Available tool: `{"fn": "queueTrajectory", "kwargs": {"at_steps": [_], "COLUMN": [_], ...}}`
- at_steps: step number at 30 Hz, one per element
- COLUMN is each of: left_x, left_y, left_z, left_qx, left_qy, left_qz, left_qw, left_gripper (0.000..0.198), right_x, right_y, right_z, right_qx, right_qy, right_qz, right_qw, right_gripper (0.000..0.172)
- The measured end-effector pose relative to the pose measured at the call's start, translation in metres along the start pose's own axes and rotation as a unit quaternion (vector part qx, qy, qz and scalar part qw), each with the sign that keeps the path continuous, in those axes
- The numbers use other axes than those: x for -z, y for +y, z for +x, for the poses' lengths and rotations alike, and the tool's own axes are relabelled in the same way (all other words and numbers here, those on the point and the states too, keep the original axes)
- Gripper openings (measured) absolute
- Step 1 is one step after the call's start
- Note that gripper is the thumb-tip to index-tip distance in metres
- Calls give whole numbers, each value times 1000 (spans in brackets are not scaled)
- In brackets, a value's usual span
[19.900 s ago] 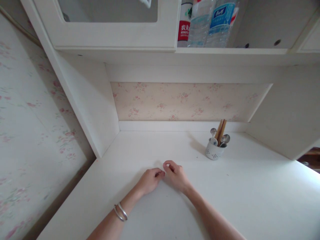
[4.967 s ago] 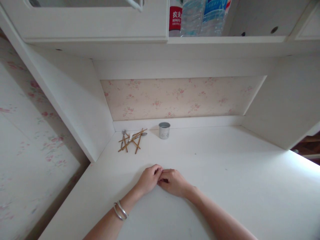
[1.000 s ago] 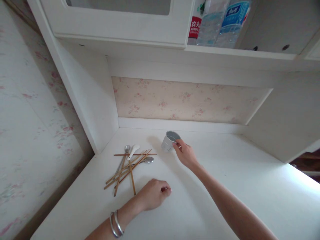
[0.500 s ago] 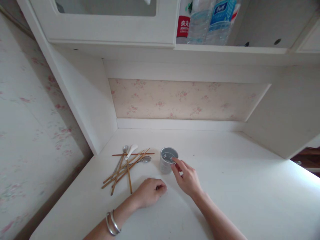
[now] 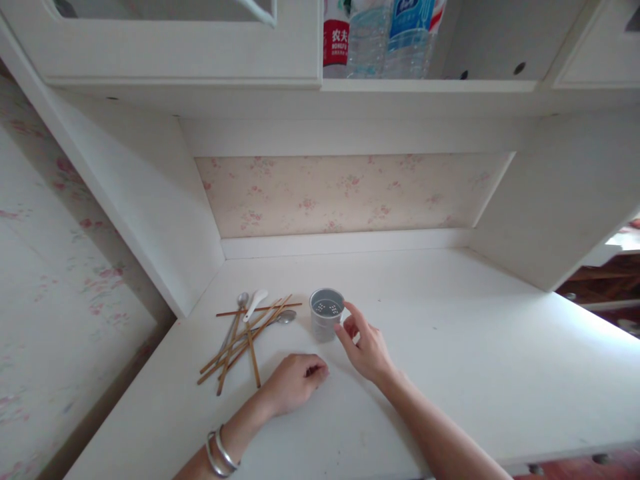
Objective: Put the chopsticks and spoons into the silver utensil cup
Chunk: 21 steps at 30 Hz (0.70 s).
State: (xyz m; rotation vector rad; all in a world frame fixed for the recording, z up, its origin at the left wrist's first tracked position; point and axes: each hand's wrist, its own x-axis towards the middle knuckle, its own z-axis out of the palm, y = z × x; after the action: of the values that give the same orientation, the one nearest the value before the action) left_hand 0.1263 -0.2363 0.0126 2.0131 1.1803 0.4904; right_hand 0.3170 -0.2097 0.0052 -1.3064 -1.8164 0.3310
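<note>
A grey metal cup (image 5: 324,331) with small holes in its bottom stands upright on the white table. My right hand (image 5: 365,345) is at the cup's right side, fingers apart, index finger by the rim and thumb against or just in front of the wall. My left hand (image 5: 296,381) rests on the table in front of the cup, fingers curled in, with nothing visible in them. Left of the cup lies a loose pile of wooden chopsticks (image 5: 254,357), a white spoon (image 5: 256,304) and two metal spoons, one with its bowl (image 5: 287,317) toward the cup.
White side panels and a back panel with floral wallpaper (image 5: 320,197) enclose the tabletop (image 5: 430,373). Above, a cabinet shelf holds plastic bottles (image 5: 367,43). Floral wall covering (image 5: 75,293) runs along the left.
My right hand's fingers have moved from over the cup's rim to its right side. My left hand stays curled on the table. The view has shifted to the right.
</note>
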Motion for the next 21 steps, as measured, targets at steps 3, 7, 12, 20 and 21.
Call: {"fn": "queueTrajectory", "kwargs": {"at_steps": [3, 7, 12, 20, 21], "left_x": [5, 31, 89, 122, 120], "left_y": [3, -3, -26, -58, -61], "left_z": [-2, -2, -3, -13, -13], "left_qx": [9, 59, 94, 158, 162], "left_qy": [8, 89, 221, 143, 136], "left_qz": [-43, -104, 65, 316, 318], "left_qw": [999, 989, 969, 925, 924], "left_gripper": [36, 45, 44, 26, 25], "right_x": [0, -3, -7, -7, -7], "right_y": [2, 9, 17, 18, 18], "right_z": [0, 0, 2, 2, 2], "right_qx": [-7, -23, -55, -67, -67], "right_qy": [20, 63, 83, 66, 65], "right_qz": [7, 21, 41, 34, 34], "right_qw": [1000, 998, 994, 995, 995], "right_gripper": [41, 36, 29, 30, 31]}}
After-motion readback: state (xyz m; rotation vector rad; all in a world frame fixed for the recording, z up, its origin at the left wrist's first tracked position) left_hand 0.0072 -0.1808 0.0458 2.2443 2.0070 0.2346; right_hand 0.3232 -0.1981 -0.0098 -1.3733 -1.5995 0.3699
